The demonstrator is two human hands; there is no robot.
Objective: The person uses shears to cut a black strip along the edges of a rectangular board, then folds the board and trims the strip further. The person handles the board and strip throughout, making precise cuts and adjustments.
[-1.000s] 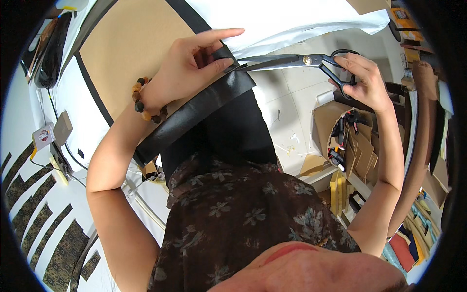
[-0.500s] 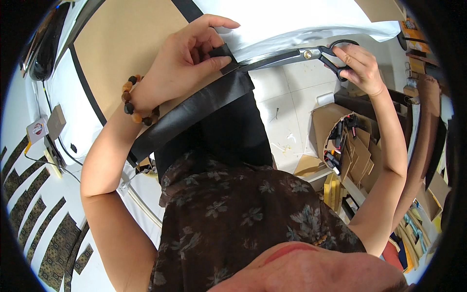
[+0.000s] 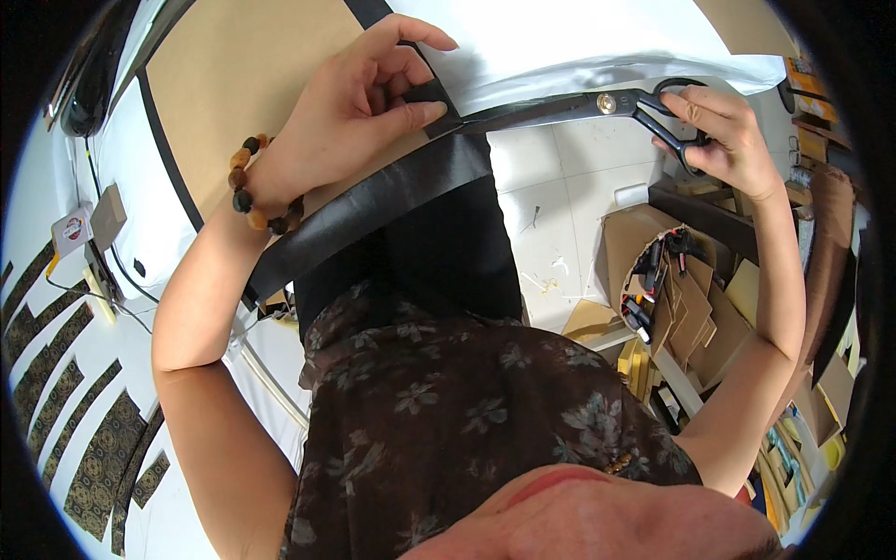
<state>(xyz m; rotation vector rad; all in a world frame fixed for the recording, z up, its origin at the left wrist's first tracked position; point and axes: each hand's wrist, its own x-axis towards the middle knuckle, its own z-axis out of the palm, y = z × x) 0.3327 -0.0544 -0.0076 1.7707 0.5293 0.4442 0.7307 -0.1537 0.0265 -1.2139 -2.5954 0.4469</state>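
In the upper right of the frame, the right hand (image 3: pixel 728 131) is now sitting farther to the right, and the long steel scissors with black loop handles (image 3: pixel 546 114) are shifting with it. Their tips are staying at the near corner of the large tan panel with a black border (image 3: pixel 243 84), at upper left, so the work seems to be remaining at this one corner.

The right hand's fingers are curling through the handle loops; the blades are looking nearly together, wider apart a second ago. The left hand (image 3: pixel 355 112) is pinching a small, black, folded-looking flap (image 3: pixel 431 91) between thumb and curled fingers, its index finger pointing away. The glossy black strip (image 3: pixel 383 201) is running along the panel's near edge, below that hand. Since the earlier frame, the left hand is sitting slightly higher; its pinch is looking unchanged.
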